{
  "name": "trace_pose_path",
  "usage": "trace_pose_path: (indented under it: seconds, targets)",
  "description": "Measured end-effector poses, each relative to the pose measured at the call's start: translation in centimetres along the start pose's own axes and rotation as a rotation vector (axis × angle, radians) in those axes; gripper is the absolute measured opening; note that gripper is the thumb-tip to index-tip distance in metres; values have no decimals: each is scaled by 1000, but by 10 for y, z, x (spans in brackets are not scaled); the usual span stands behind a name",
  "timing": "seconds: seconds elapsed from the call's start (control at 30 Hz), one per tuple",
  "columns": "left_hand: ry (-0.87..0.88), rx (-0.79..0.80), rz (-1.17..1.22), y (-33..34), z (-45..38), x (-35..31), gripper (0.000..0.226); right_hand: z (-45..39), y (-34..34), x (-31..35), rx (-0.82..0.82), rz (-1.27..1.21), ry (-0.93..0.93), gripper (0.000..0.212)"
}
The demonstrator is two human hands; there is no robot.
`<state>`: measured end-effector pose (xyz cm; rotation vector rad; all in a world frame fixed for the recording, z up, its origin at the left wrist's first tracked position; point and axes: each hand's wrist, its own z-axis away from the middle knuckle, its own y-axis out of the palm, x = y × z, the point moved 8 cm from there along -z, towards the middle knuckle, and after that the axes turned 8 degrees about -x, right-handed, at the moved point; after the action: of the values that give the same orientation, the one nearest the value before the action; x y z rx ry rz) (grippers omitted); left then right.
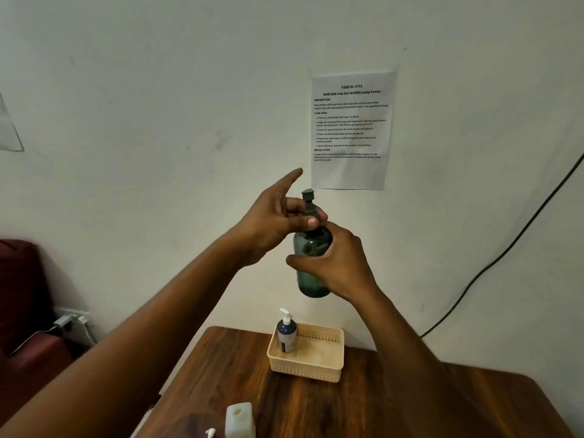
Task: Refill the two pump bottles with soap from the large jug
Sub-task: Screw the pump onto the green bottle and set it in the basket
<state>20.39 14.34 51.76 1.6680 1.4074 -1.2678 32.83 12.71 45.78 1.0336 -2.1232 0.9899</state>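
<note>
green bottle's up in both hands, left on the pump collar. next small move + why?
Probably keep twisting the pump collar with the left hand while the right hand steadies the green bottle. The left fingers pinch the neck just under the pump head, the bottle is held in the air above the basket, and the jug stands untouched on the table. Whether the collar is loosening or tightening cannot be told.

Two pump bottles [313,263] [286,333], one jug [240,420], one basket [335,358]
</note>
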Motion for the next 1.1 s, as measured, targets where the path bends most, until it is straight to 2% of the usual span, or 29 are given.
trace_pose_path:
  seconds: [0.1, 0.17, 0.3, 0.37, 0.5, 0.57, 0.67, 0.8, 0.87, 1.0, 1.1]
  targets:
    - [-59, 99, 31, 4, 3, -1, 97, 0, 0, -2, 1, -8, 22, 65]
    - [-62, 95, 24, 4, 4, -2, 96, -1, -1, -3, -7, -1, 28, 63]
    - [43, -188, -134, -10, 2, -7, 99, -3, -1, 0, -38, 53, -4, 69]
    - [73, -239, -155, -11, 2, -7, 98, -3, -1, 1, -45, 52, -3, 70]
    - [87, -181, -178, -9, 1, -6, 85, 1, 2, -1, -11, 38, 12, 61]
    - [57, -120, -105, -8, 1, -3, 79, 2, 3, -2, 27, -10, 34, 58]
    - [28, -17, -13, -3, 2, -1, 68, 4, 6, -4, 89, -136, 79, 62]
    - [10, 50, -6, 1, 2, -1, 59, 1, 4, -6, 69, -114, 86, 62]
    - [34, 26, -67, 1, 1, -4, 61, -2, 2, -7, 46, -74, 88, 60]
    - [173, -189, -189, -7, 0, -17, 70, -4, 4, -3, 34, -24, 51, 63]
    - [122, -101, -124, -3, -3, -14, 72, -3, 4, -5, 54, -36, 57, 61]
